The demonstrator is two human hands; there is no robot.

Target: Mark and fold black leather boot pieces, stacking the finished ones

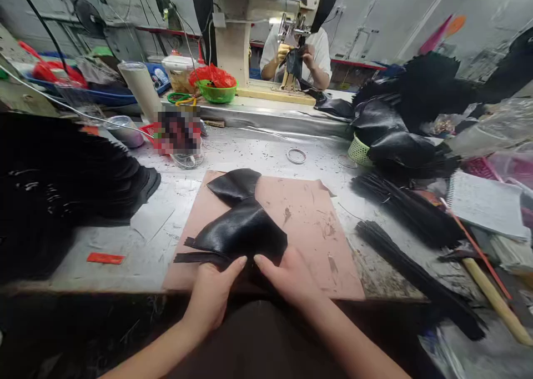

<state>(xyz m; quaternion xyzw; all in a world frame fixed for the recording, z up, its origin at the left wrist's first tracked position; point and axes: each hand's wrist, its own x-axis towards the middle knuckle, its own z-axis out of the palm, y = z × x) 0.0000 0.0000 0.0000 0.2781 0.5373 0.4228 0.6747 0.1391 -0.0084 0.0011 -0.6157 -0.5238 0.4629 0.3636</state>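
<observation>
A black leather piece (239,229) lies at the near part of a pinkish-brown board (308,223). My left hand (216,287) grips its lower left edge, thumb on top and fingers hidden beneath. On the lower right edge, my right hand (289,273) pinches the leather in the same way, the two thumbs close together. Dark strips (197,257), perhaps zipper tape, stick out on the left beside my left hand. Touching the far end of the held piece is a second black leather part (237,184), flat on the board.
Stacked black pieces (83,173) stand at left, near an orange strip (105,258). At right lie black strip bundles (412,268), a wooden-handled hammer (495,298) and a notebook (487,204). A tape roll (296,156) sits beyond the board. Across the bench, another person works at a sewing machine (231,45).
</observation>
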